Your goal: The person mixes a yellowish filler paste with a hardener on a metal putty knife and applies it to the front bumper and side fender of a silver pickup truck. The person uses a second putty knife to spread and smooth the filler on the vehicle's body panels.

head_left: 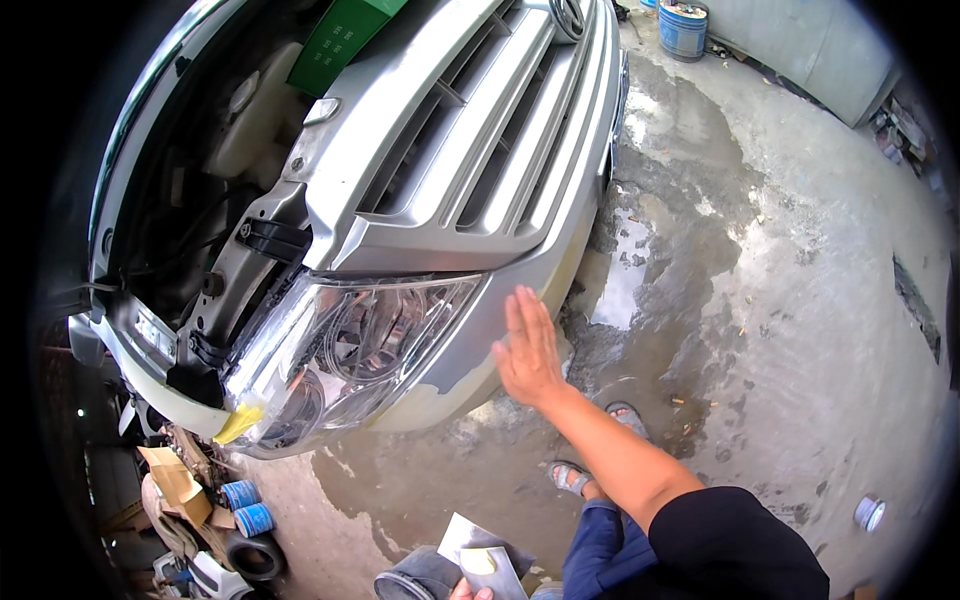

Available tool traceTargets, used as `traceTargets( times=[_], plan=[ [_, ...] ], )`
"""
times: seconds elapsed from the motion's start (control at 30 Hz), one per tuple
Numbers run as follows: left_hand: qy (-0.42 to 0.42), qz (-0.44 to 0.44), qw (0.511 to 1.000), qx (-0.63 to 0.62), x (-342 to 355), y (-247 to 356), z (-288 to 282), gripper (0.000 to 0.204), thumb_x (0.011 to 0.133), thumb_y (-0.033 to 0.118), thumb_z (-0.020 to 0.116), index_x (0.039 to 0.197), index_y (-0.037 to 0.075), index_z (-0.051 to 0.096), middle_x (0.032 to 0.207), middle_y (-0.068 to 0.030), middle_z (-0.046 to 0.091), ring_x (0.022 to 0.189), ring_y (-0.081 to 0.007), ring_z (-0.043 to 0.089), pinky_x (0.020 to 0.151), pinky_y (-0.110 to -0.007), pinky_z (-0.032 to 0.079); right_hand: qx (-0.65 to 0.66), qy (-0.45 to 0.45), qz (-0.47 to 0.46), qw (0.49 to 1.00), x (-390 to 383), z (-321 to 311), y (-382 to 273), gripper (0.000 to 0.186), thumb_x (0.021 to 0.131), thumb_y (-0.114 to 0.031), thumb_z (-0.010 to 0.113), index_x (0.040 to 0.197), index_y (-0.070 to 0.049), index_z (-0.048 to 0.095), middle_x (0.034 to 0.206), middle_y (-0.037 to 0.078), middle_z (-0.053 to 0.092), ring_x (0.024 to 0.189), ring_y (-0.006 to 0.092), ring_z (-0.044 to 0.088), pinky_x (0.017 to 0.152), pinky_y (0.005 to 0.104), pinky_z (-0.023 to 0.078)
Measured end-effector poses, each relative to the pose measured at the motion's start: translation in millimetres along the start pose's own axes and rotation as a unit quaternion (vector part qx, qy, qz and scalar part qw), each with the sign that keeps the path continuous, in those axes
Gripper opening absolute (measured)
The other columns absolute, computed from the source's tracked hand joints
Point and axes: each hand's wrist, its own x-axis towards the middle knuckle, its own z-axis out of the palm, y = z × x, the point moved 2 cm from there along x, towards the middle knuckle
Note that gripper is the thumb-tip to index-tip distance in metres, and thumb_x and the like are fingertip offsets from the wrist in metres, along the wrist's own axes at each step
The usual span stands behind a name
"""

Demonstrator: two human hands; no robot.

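Observation:
My right hand (528, 352) lies flat, fingers extended, against the silver car's front bumper (485, 335), just beside the headlight (372, 330). Dull, pale yellowish areas show along the bumper's lower edge around the hand. At the bottom edge my left hand (472, 592), partly cut off, is closed on thin flat metal scraper plates (500, 572). A small pale yellow blob of putty-like paste (483, 562) sits on the nearer plate. Yellow tape (238, 424) sticks to the headlight's outer corner.
The hood is raised over the engine bay, where a green box (345, 42) rests. A dark bucket (420, 575) stands beside my left hand. Blue cans (254, 519), a tire (256, 556) and cardboard (175, 482) lie lower left. Wet patches (660, 340) cover the concrete.

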Motion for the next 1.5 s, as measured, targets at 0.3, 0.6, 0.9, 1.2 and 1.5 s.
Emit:
traceTargets(
  times=[0.3,0.6,0.9,1.2,1.5],
  plan=[
    [-0.053,0.048,0.996,-0.058,13.1,-18.2,-8.2,0.048,0.082,-0.001,0.061,0.128,-0.005,0.049,0.118,-0.0157,0.062,0.107,-0.0264,0.062,0.094,-0.040,0.049,0.034,-0.049,-0.018,0.998,-7.3,30.2,-46.2,0.077,0.096,-0.045,0.042,0.146,0.007,0.015,0.155,0.026,0.009,0.145,0.0386,0.005,0.116,0.0517,0.003],
    [0.025,-0.005,1.000,-0.014,20.2,-14.1,-6.2,0.045,0.088,0.009,0.061,0.131,0.005,0.050,0.086,-0.0047,0.064,0.043,-0.0097,0.049,0.029,-0.022,0.029,-0.011,-0.011,0.068,0.998,21.4,24.0,-40.8,0.085,0.094,-0.052,0.043,0.143,0.013,0.019,0.153,0.027,0.012,0.144,0.0398,0.008,0.116,0.0519,0.005],
    [-0.027,-0.049,0.998,-0.003,27.9,6.3,9.1,0.050,0.086,0.009,0.064,0.132,0.000,0.048,0.107,-0.0081,0.063,0.084,-0.0163,0.063,0.064,-0.026,0.051,-0.017,0.066,0.033,0.997,30.8,22.2,19.1,0.072,0.095,-0.046,0.045,0.147,-0.001,0.026,0.153,0.018,0.023,0.144,0.0344,0.017,0.116,0.0498,0.011],
    [0.003,-0.054,0.999,0.008,46.0,-13.1,2.5,0.049,0.085,0.004,0.062,0.132,0.000,0.048,0.104,-0.0049,0.061,0.091,-0.0150,0.060,0.079,-0.029,0.050,0.080,0.143,0.071,0.984,37.4,34.0,80.4,0.065,0.100,-0.039,0.034,0.150,0.000,0.017,0.158,0.016,0.012,0.147,0.0318,0.007,0.117,0.0454,0.002],
    [0.025,-0.023,0.999,0.033,54.7,-37.8,-11.9,0.038,0.088,0.007,0.060,0.125,0.007,0.051,0.066,0.0059,0.048,0.037,-0.0042,0.034,0.029,-0.021,0.021,0.263,0.204,0.250,0.909,89.6,31.0,169.3,0.069,0.102,-0.044,0.026,0.149,0.004,0.011,0.158,0.018,0.007,0.147,0.0293,0.003,0.118,0.0365,0.004]
  ],
)
